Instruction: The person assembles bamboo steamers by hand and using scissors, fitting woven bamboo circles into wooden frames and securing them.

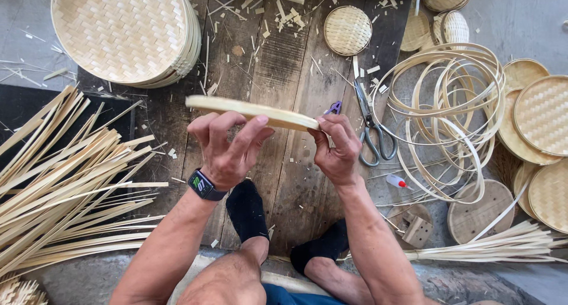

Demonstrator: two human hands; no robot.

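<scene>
A round woven bamboo tray (236, 107) is held edge-on in front of me, tilted, above dark wooden planks (284, 68). My left hand (228, 148) grips its near rim from below, fingers curled over the edge; a dark watch sits on that wrist. My right hand (337, 148) pinches the tray's right end between thumb and fingers. My feet in black socks (248, 210) rest on the planks below the hands.
A stack of large woven trays (124, 33) lies at top left, long bamboo strips (65, 181) at left. Scissors (373, 133), coiled bamboo hoops (449, 104), a small glue bottle (397, 181), round wooden discs (479, 213) and more woven trays (541, 113) lie to the right.
</scene>
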